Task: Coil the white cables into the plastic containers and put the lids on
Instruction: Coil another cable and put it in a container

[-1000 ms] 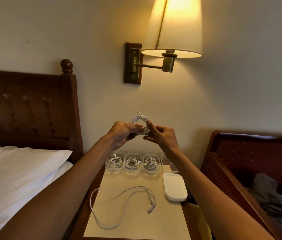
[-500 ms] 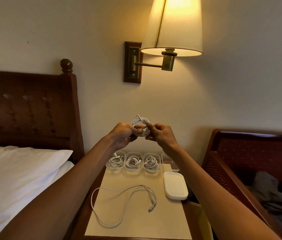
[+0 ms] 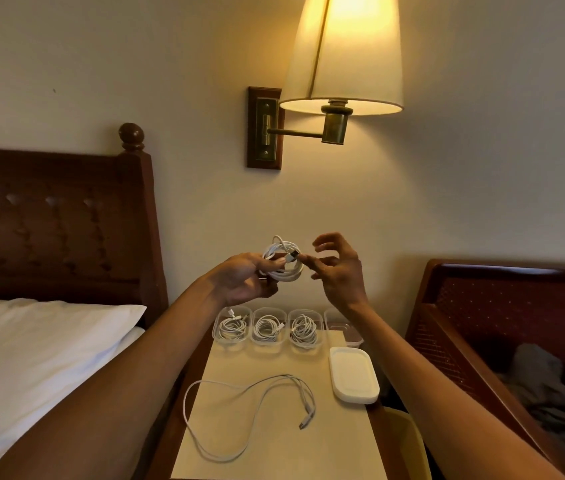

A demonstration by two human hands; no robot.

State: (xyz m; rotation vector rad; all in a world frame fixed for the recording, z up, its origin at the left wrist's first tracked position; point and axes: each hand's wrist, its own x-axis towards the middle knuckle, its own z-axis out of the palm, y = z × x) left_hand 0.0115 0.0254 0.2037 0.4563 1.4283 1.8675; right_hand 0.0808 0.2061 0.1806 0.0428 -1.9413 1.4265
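Above the lamplit bedside bench [image 3: 329, 455], the left hand [image 3: 239, 278] pinches the coiled white cable [image 3: 284, 274] in its grip; the right hand [image 3: 340, 268] hovers beside it, grip spread. Unsupported, the springy coil may unwind.

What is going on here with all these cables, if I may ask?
A person's left hand grips a coiled cable above the nightstand, while the right hand hovers beside it, fingers spread. Three plastic containers hold coils, a fourth container looks empty, one loose cable lies on the nightstand, and the lids sit unused.
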